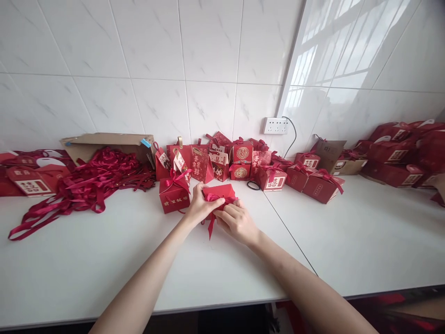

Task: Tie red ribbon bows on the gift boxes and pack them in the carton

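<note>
A small red gift box [218,191] sits on the white table between my hands, a red ribbon [210,227] running over its top with one end hanging down in front. My left hand [201,204] is closed on the box's left side, its thumb lying across the ribbon. Curled fingers of my right hand [238,220] pinch the ribbon at the right front of the box; the fingertips are partly hidden. Just left of my left hand stands another red box [174,197] with gold lettering and a ribbon bow on top.
Behind my hands several finished red boxes [200,167] line the tiled wall. At left, loose red ribbons [104,178] spill from a cardboard box [107,138]. A black ring [253,185] lies right of centre. More boxes [392,157] are stacked far right. A power strip [276,125] is on the wall.
</note>
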### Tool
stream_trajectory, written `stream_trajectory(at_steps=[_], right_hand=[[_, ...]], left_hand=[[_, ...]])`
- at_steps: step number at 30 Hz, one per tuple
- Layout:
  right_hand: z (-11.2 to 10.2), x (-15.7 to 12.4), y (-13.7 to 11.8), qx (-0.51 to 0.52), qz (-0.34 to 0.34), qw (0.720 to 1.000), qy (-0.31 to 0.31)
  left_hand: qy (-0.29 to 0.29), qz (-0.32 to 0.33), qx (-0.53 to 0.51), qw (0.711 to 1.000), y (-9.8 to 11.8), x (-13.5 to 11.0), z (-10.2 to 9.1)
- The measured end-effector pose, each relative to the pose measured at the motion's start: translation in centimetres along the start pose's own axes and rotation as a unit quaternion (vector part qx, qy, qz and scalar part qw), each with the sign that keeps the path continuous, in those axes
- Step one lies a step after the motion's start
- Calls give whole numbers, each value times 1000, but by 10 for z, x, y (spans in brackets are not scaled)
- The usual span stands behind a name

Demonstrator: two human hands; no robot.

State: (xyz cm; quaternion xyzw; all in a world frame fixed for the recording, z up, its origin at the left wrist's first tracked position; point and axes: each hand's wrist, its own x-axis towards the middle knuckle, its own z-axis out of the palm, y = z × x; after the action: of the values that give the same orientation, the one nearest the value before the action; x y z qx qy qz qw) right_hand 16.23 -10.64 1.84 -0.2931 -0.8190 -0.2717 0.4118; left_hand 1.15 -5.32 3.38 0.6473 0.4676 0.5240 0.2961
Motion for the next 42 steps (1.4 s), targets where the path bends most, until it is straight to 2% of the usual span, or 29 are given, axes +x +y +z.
stream_trajectory(at_steps=[9, 19, 20, 22, 25, 27, 28, 29, 31, 32, 33, 35, 42], right_hand=[[1, 1, -2, 13, 2, 1000, 10], [-7, 4, -5, 86, -42, 995, -7], [-9, 4, -3, 109, -32, 993, -16], [-15, 5, 2, 162, 61, 984, -42], [-26, 7, 14, 188, 268, 942, -70], [-33, 10, 23, 180, 338, 919, -88], [-36, 11, 26, 194, 362, 904, -120], [-39, 13, 29, 217, 394, 878, -165], [-42, 16, 31, 266, 459, 806, -263], [-44, 17, 31, 285, 481, 772, -302], [-44, 18, 30, 298, 492, 750, -326], [-44, 20, 29, 318, 491, 738, -337], [-44, 18, 37, 395, 484, 718, -308]], left_hand=[[-1, -49, -9, 999, 10, -3, 2], [8, -70, -20, 997, 19, -4, 1], [5, -73, -22, 997, 19, -4, 1], [-2, -81, -25, 996, 19, -4, 0], [-6, -94, -27, 995, 20, -4, -2], [-5, -97, -30, 995, 21, -4, -4], [-4, -97, -31, 995, 21, -4, -5], [-3, -97, -33, 995, 20, -4, -5], [-4, -98, -37, 994, 20, -4, -7], [-6, -100, -40, 994, 19, -3, -8], [-10, -102, -42, 994, 18, -3, -9], [-18, -105, -48, 993, 17, -2, -10], [-4, -124, -42, 991, 16, 2, -12]])
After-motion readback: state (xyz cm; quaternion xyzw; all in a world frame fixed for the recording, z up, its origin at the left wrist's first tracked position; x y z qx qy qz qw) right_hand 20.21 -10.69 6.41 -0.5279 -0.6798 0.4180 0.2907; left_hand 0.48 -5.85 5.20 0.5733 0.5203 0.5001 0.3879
